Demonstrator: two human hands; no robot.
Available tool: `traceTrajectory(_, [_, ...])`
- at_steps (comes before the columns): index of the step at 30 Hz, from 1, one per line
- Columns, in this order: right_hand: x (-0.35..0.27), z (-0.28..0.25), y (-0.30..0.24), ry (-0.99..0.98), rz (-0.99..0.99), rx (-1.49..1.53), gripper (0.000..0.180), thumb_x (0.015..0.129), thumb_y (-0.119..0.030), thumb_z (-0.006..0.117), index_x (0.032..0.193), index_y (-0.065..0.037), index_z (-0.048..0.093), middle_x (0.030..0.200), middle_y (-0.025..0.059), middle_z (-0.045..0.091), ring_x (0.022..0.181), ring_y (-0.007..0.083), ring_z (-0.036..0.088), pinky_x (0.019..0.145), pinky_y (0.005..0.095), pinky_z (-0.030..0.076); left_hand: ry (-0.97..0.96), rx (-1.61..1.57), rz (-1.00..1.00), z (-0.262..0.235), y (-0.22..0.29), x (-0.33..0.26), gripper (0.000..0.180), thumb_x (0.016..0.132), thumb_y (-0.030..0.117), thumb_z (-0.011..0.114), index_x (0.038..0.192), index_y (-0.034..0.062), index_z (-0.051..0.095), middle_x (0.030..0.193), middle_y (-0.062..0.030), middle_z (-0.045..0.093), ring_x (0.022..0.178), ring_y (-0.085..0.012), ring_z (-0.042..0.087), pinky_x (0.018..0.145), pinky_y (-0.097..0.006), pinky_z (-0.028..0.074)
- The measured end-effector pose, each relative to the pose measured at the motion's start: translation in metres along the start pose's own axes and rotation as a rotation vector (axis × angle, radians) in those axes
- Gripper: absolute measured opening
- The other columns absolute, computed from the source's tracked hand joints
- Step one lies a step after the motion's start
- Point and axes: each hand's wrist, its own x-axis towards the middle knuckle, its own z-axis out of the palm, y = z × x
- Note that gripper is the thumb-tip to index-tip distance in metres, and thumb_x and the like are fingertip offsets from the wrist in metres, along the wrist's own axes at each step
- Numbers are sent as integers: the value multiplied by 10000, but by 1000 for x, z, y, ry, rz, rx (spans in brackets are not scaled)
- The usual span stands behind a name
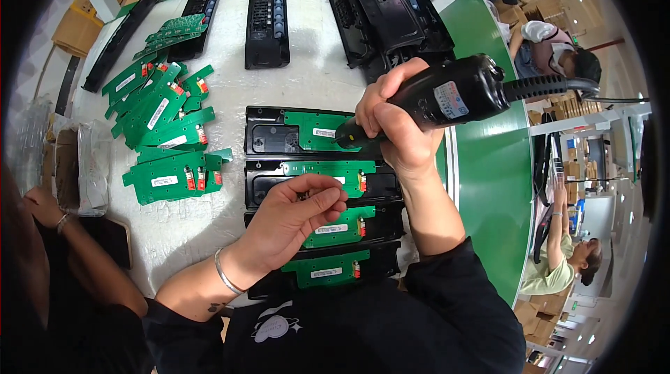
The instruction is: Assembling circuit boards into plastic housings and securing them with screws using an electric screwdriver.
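Note:
My right hand is wrapped around a black electric screwdriver, its tip slanting down to the left. That tip is over the green circuit board lying in the farthest black plastic housing; whether it touches cannot be told. Below it, my left hand is closed in a pinch, fingers curled over something small that I cannot make out. It hovers over the second circuit board in its housing. Two more boards, the third and the nearest, sit in housings closer to me.
Loose circuit boards are piled on the left of the white table. Black housings with grey buttons lie along the far side, several stacked at far right. The screwdriver's cord runs right. Another person's hand is at left.

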Motion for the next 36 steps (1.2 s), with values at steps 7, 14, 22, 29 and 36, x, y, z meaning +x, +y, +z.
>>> traceTrajectory(7, [1,6,-2,-29,-15,-282,193,689,-6,497,861,-27,410,561,59,451,444,129,422,468,266,386,72,-94,23,-1,2,2,154,868,81,542,1008,21,561,905,-58,606,801,-107,593,710,-188,504])
traceTrajectory(14, [-22,20,-77,-268,-301,188,247,714,-84,547,911,-91,399,465,-57,459,378,62,446,394,181,371,4,-234,13,-7,-2,2,130,878,123,538,954,27,579,884,-41,604,788,-94,583,705,-185,497])
traceTrajectory(22, [-38,20,-82,-328,-264,169,265,724,-19,592,912,-60,410,583,44,508,452,150,475,428,287,408,-34,-327,-27,-5,-7,0,161,881,183,538,918,32,580,829,-25,599,736,-79,580,629,-160,496])
traceTrajectory(29, [-30,12,-52,-96,-279,-47,257,729,-69,523,953,-84,399,466,-27,403,350,98,399,400,259,333,-71,-300,-81,13,-7,-3,320,930,231,441,1081,-42,514,1066,-135,551,980,-192,555,874,-259,455])
traceTrajectory(36, [-8,-22,-16,142,-112,-5,236,686,53,484,915,31,432,603,59,479,469,124,458,483,261,426,-82,-94,-127,4,-6,0,313,946,160,389,1155,-61,461,1092,-176,540,1025,-260,548,913,-304,439])
